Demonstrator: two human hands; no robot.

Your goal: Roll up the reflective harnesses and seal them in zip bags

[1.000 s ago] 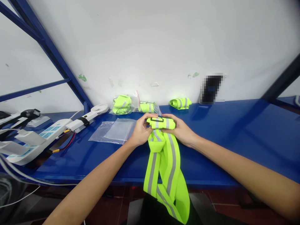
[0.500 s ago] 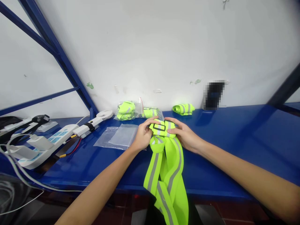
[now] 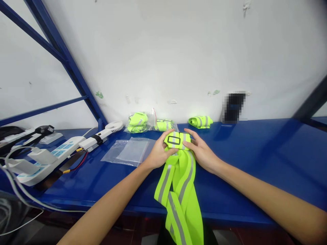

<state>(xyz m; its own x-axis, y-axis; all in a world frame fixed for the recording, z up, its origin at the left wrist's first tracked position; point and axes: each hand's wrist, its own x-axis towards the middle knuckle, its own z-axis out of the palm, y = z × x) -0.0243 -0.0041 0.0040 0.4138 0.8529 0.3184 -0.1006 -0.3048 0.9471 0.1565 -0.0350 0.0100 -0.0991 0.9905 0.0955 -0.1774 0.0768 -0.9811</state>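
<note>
I see the reflective strap in the centre of the frame, neon yellow with grey bands. Its top end is rolled into a tight bundle with a black buckle showing on top, and its loose length hangs over the near edge of the blue table toward the bottom of the frame. My left hand pinches the bundle from the left, thumb on top and fingers curled under. My right hand clamps it from the right, fingers closed against the side. Both hands sit just above the tabletop. Just left of the hands an empty clear bag lies flat on the table. Toward the back, against the white wall, two bagged straps sit side by side, and a bare rolled strap lies a little to their right. At middle left a small white fan lies beside a power strip with trailing cables. Blue frame bars cross the upper left.
</note>
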